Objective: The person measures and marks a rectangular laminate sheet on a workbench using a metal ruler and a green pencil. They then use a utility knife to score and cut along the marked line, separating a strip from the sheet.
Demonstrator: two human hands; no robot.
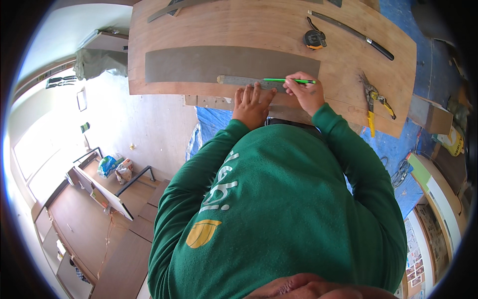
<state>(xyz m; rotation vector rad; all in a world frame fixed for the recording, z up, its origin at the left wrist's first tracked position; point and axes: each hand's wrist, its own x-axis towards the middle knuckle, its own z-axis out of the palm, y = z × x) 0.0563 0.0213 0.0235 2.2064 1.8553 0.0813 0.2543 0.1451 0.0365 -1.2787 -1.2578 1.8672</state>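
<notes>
A grey-brown flat strip point(184, 64) lies lengthwise on the plywood worktop point(224, 30). Along its near edge rests a metal ruler point(239, 80) with a rounded left end. My left hand point(253, 105) lies flat with fingers spread, its fingertips at the ruler's near edge. In my right hand point(304, 92) a slim green pencil point(279, 79) is pinched, held nearly level above the ruler's right part and pointing left. Whether its tip touches the strip cannot be made out.
Right of the strip lie a tape measure point(313, 39), a long black-handled blade point(366, 40) and yellow-handled snips point(372, 102). Another strip point(184, 9) lies at the far edge. Blue sheeting point(428, 65) covers the floor; a cardboard box point(432, 115) stands beyond the right edge.
</notes>
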